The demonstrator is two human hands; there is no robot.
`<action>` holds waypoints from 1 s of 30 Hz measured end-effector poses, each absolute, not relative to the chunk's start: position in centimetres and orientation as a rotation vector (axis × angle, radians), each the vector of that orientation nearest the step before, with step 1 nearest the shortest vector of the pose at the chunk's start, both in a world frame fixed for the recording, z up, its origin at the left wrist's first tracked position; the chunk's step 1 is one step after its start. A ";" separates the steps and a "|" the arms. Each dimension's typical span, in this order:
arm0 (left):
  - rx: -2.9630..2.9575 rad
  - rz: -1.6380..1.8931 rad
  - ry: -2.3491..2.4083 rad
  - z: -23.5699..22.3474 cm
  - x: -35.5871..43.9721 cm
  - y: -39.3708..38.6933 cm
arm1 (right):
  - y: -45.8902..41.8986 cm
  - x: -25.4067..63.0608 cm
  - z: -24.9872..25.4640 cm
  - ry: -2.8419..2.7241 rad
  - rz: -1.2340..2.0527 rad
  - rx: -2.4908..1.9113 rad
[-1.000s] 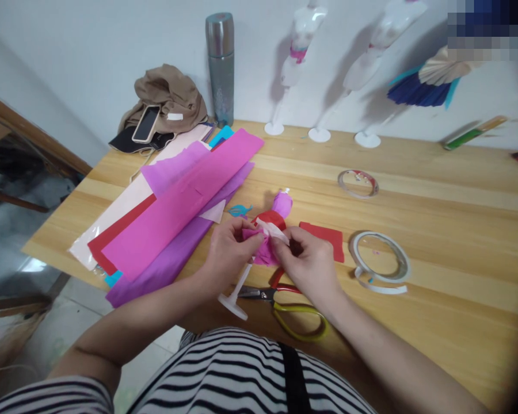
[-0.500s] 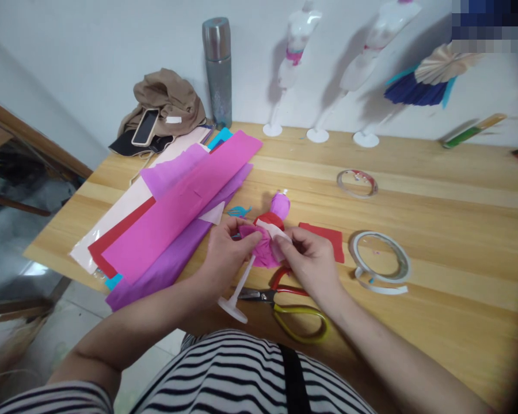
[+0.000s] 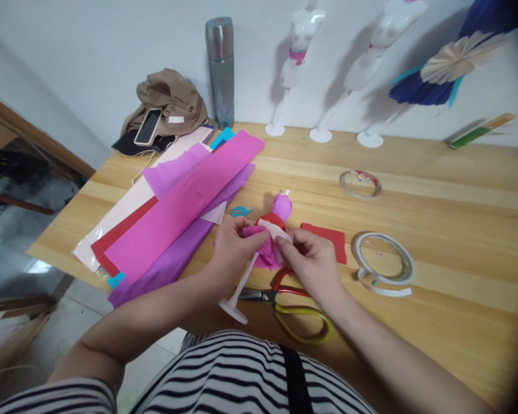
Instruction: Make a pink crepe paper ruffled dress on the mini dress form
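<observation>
A small mannequin lies tilted on the table, its white stand [image 3: 233,310] toward me. Purple paper [image 3: 282,206] wraps its top and a red piece [image 3: 271,219] its middle. Below that, pink crepe paper [image 3: 267,256] is gathered in folds. My left hand [image 3: 233,247] pinches the pink paper at its left side, fingers closed. Across the red piece runs a pale strip [image 3: 273,229], whose right end my right hand [image 3: 313,259] pinches between thumb and fingers. Scissors [image 3: 267,295] with red and yellow handles lie just below my hands. My fingers partly hide the mannequin's middle.
Crepe paper sheets [image 3: 185,201] are stacked at left. A red paper piece [image 3: 328,241], a tape roll [image 3: 408,264] and a clear ring [image 3: 360,184] lie at right. Along the wall stand a thermos [image 3: 221,86], mannequins [image 3: 300,34] and a green-and-wood knife-like tool [image 3: 479,132].
Both hands stay at the same spot on the mannequin, with only slight finger shifts along the pink paper and the pale strip. The view has swayed a little.
</observation>
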State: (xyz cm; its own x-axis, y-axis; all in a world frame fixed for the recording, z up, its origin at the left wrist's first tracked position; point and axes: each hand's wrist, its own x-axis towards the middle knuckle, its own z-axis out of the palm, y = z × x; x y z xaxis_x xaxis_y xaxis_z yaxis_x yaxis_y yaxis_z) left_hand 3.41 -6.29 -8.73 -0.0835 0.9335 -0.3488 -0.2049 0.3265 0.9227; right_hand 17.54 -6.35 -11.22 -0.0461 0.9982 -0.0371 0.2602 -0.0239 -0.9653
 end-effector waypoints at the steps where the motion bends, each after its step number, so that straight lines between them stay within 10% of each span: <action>1: 0.783 1.109 1.307 -8.8 3.4 -6.3 | -6.4 17.5 -11.2 -1.423 1.131 -1.404; 30: 0.637 1.011 1.244 -7.9 2.7 -6.4 | -6.6 17.4 -11.6 -1.419 1.037 -1.374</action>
